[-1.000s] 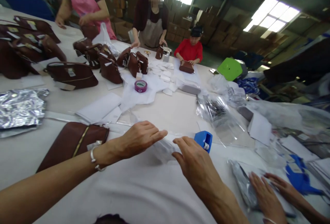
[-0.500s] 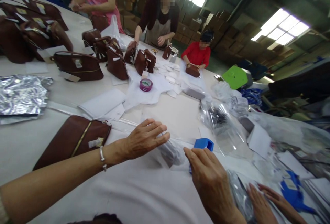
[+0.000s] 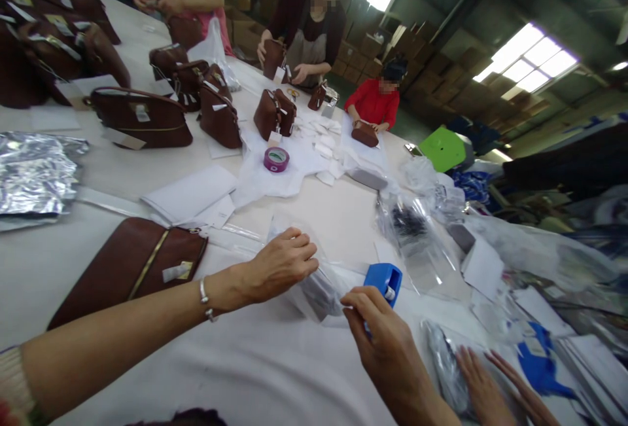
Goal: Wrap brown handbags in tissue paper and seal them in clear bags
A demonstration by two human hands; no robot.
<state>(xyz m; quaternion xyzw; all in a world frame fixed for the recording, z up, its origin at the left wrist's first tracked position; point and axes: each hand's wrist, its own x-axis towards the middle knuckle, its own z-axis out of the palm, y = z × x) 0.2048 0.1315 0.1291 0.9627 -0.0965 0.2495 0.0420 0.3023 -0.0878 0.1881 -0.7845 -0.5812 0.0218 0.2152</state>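
Observation:
A clear plastic bag (image 3: 314, 292) with something grey inside lies on the white table in front of me. My left hand (image 3: 284, 264), a bracelet at its wrist, has its fingers curled onto the upper side of this bag. My right hand (image 3: 380, 331) pinches at the bag's right end, thumb and forefinger together. Just behind the right hand stands a blue tape dispenser (image 3: 384, 280), partly covered by the knuckles. To the left of the bag, a brown leather handbag (image 3: 132, 266) with a gold zip and a small tag lies flat beside my left forearm.
Brown handbags (image 3: 142, 118) crowd the left and back. A purple tape roll (image 3: 276, 159) rests on white sheets. Silver foil packaging (image 3: 36, 177) lies left, crumpled clear plastic (image 3: 417, 233) right. A co-worker's hands (image 3: 483, 380) press a wrapped item at lower right. Several people work across the table.
My left hand's fingers have curled in from a flatter pose. My right hand has shifted slightly left to the bag's end. Across the table, a person has lifted a brown bag upright.

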